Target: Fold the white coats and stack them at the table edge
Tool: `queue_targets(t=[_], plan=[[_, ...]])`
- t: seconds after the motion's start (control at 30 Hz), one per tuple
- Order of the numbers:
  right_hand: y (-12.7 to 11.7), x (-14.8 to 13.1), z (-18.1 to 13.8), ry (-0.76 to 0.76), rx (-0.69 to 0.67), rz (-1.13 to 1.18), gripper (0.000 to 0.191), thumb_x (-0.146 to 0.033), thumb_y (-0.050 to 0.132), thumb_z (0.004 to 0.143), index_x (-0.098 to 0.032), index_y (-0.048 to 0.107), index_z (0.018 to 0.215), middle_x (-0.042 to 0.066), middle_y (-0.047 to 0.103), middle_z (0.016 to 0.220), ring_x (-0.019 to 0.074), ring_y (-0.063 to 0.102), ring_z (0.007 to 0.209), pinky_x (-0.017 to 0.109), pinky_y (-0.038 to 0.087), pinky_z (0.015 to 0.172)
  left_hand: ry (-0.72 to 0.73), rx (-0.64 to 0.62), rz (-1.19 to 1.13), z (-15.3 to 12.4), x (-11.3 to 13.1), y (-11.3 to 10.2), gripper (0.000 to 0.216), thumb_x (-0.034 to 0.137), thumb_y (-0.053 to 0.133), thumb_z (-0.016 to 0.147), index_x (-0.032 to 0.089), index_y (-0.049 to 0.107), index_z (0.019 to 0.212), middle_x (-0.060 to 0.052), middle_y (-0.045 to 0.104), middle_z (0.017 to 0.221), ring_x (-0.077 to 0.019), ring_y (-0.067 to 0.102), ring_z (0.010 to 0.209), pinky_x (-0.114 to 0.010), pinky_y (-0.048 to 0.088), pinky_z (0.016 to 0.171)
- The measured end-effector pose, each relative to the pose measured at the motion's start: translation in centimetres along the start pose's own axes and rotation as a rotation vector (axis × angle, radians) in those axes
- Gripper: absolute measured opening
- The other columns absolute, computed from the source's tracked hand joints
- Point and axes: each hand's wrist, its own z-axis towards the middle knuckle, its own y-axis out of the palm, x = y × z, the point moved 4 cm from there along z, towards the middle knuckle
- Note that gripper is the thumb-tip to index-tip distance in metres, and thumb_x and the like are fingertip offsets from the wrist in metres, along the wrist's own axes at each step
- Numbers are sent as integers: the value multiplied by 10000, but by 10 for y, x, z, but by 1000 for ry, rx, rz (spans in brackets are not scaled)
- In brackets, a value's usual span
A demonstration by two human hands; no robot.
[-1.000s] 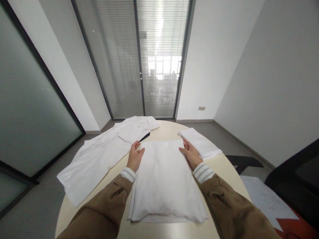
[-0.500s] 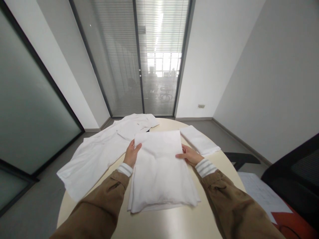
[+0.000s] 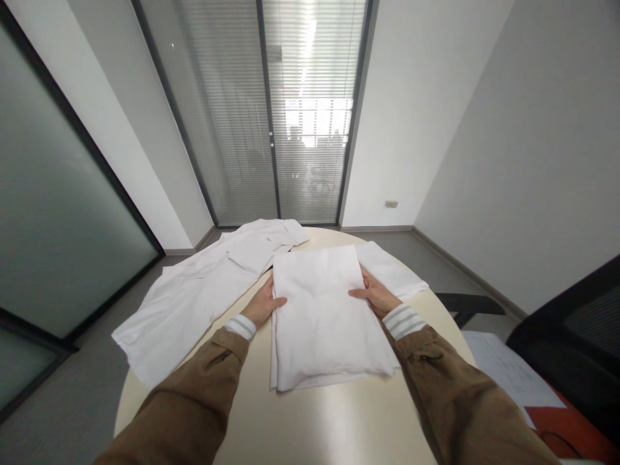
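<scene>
A folded white garment (image 3: 324,323) is held between my two hands over the middle of the round table, its lower edge towards me. My left hand (image 3: 264,302) grips its left side, thumb on top and fingers underneath. On the opposite side, my right hand (image 3: 378,294) pinches the right edge the same way. Just beyond my right hand lies a second folded white cloth (image 3: 392,268), partly covered by the held one. White garments (image 3: 194,297) are spread out along the left of the table. The exact kind of the held garment cannot be made out.
The round cream table (image 3: 271,433) has its curved edge close on both sides. To the right stands a black chair (image 3: 571,336) with its armrest near the table. White papers (image 3: 508,368) lie over something red there. Behind is a glass partition with blinds (image 3: 232,129).
Both hands have carried the folded garment a little to the right and away from me. Its upper right corner now overlaps the folded cloth. The spread garments have stayed in place.
</scene>
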Motion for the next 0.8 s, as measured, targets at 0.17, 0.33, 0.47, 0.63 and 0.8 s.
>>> queue_targets(t=[0.17, 0.33, 0.47, 0.63, 0.8], plan=[[4, -6, -3, -42, -31, -25, 981, -141, 803, 580, -279, 392, 1461, 87, 677, 1273, 314, 660, 1117, 482, 521, 948, -24, 27, 39, 3, -3, -8, 775, 265, 827, 630, 110, 531, 1329, -159, 713, 1150, -342, 662, 1098, -484, 500, 981], [-9, 10, 4, 28, -30, -37, 647, -168, 795, 602, -203, 621, 1225, 101, 738, 1140, 316, 694, 1037, 495, 502, 969, -32, 19, 35, 6, -5, -14, 651, 198, 811, 590, 111, 625, 1207, -125, 750, 1056, -313, 689, 1034, -453, 510, 958], [-16, 16, 7, 18, -25, -58, 548, -183, 811, 608, -200, 671, 1138, 90, 747, 1120, 305, 692, 1047, 502, 467, 1018, -69, 88, 84, 8, -7, -23, 502, 225, 839, 563, 107, 699, 1031, -110, 769, 941, -297, 712, 910, -434, 530, 893], [-25, 21, 11, -36, 30, -138, 511, -228, 824, 628, -209, 687, 1119, 78, 747, 1117, 297, 666, 1095, 491, 442, 1059, -108, 166, 18, 7, -10, -25, 429, 233, 870, 527, 113, 717, 909, -95, 770, 871, -296, 705, 894, -440, 525, 889], [-42, 24, 11, -48, 125, -243, 344, -366, 771, 715, -244, 703, 1029, 71, 753, 1014, 294, 684, 999, 471, 515, 957, -38, 237, -86, 2, 2, -17, 447, 292, 854, 586, 133, 710, 978, -94, 768, 943, -274, 700, 925, -401, 531, 879]])
